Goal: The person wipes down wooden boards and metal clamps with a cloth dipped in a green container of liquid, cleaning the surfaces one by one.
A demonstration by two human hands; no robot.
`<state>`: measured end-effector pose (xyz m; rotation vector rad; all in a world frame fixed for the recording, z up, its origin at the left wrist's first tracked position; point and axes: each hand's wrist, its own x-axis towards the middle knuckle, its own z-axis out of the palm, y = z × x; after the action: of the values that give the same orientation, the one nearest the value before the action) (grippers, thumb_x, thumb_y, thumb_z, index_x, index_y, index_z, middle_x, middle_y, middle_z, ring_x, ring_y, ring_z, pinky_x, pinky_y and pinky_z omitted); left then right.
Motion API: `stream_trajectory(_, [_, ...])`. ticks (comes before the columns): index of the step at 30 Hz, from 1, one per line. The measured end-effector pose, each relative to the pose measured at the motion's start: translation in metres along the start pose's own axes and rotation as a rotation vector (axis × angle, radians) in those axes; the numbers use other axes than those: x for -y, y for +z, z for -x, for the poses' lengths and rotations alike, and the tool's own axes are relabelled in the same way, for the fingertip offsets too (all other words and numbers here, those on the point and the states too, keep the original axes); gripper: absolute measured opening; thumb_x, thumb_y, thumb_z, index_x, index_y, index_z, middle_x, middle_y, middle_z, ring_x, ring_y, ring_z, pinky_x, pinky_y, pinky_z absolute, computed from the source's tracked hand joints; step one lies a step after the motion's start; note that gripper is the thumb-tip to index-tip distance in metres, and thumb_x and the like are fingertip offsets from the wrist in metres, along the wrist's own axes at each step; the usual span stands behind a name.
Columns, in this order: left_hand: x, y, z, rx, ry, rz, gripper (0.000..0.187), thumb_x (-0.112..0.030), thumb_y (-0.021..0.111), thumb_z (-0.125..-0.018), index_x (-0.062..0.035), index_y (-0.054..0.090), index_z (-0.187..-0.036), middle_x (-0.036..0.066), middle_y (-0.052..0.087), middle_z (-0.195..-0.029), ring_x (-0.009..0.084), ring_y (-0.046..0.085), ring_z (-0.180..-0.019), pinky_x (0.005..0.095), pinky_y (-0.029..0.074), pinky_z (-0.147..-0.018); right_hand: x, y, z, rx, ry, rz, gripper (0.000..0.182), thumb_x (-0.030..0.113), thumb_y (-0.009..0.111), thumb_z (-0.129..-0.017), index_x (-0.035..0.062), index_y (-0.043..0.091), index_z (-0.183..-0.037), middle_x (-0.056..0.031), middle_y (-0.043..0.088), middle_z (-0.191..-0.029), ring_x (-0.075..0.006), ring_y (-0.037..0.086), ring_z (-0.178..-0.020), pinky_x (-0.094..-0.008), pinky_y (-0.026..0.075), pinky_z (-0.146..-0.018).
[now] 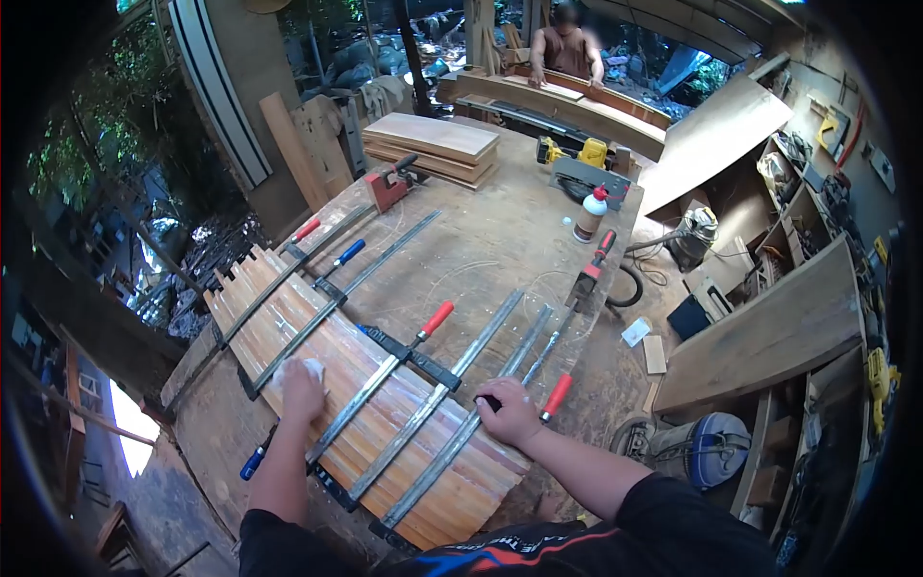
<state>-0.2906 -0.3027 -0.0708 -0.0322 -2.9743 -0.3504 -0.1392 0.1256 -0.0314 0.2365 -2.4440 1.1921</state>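
A panel of wooden strips (346,370) lies on the workbench, with several metal bar clamps across it. My left hand (301,389) is closed on a white cloth (310,370) against the strips, between two clamps. At the panel's right edge, my right hand (509,411) has its fingers wrapped round the dark head of a bar clamp (488,402). Just right of that hand is a red clamp handle (556,396). Another red handle (436,319) stands above the panel's middle, and a blue handle (350,252) is farther back.
Stacked boards (433,144), a glue bottle (590,213), a yellow circular saw (588,168) and a loose clamp (591,274) lie on the workbench (433,260). A person (565,53) works at the back. Shelves and a shop vacuum (700,450) are on the right.
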Motion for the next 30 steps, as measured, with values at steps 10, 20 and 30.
stream_trajectory(10, [-0.090, 0.023, -0.099, 0.086, 0.315, 0.230, 0.047, -0.017, 0.044, -0.106, 0.0049, 0.047, -0.148, 0.028, 0.044, -0.155, 0.0419, 0.038, -0.148, 0.0497, 0.027, -0.124, 0.001, 0.001, -0.001, 0.008, -0.029, 0.036, 0.013, 0.011, 0.072, -0.083, 0.0072, 0.073, -0.095, -0.0120, 0.073, -0.097, -0.0311, 0.068, -0.102, -0.0429, 0.055, -0.093])
stream_trajectory(20, [0.000, -0.012, -0.036, 0.041, 0.170, 0.267, 0.044, -0.010, 0.045, -0.103, 0.0029, 0.054, -0.144, 0.025, 0.048, -0.154, 0.0387, 0.040, -0.148, 0.0415, 0.030, -0.125, -0.002, -0.003, -0.001, 0.029, -0.059, 0.068, 0.013, 0.013, 0.072, -0.084, 0.0071, 0.073, -0.095, -0.0137, 0.073, -0.097, -0.0328, 0.069, -0.099, -0.0426, 0.056, -0.090])
stream_trajectory(30, [-0.022, -0.051, 0.021, 0.037, -0.180, 0.104, 0.047, -0.012, 0.051, -0.100, 0.0119, 0.051, -0.141, 0.034, 0.050, -0.146, 0.0436, 0.045, -0.141, 0.0429, 0.032, -0.122, -0.009, -0.001, 0.005, -0.011, -0.024, -0.006, 0.016, 0.015, 0.071, -0.083, 0.0065, 0.074, -0.096, -0.0131, 0.074, -0.097, -0.0330, 0.068, -0.100, -0.0438, 0.054, -0.093])
